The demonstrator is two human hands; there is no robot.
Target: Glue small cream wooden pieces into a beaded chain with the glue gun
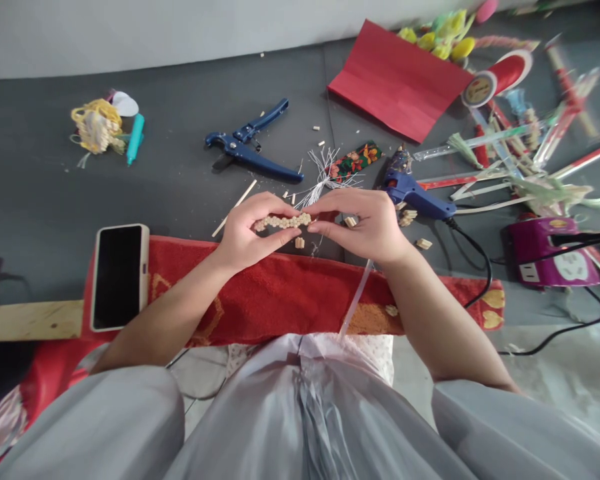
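Observation:
In front of me my left hand (253, 230) grips a bumpy strip of small cream tube pieces (283, 222) between thumb and fingers. My right hand (365, 217) pinches at the strip's right end with thumb and forefinger. Part of the strip is hidden inside the left hand. Just below the fingers, a small cluster of cut tubes (300, 243) lies on the grey table, and another cluster (351, 221) shows beneath the right palm. A bundle of white strands (323, 183) fans out behind the hands.
A blue pipe cutter (255, 150), blue glue gun (415, 193), red paper (397, 80) and thread spool (500, 77) lie beyond. A purple power socket (553, 253) stands right, with trailing cables. A phone (120, 277) rests on the red towel (265, 300) at the near edge.

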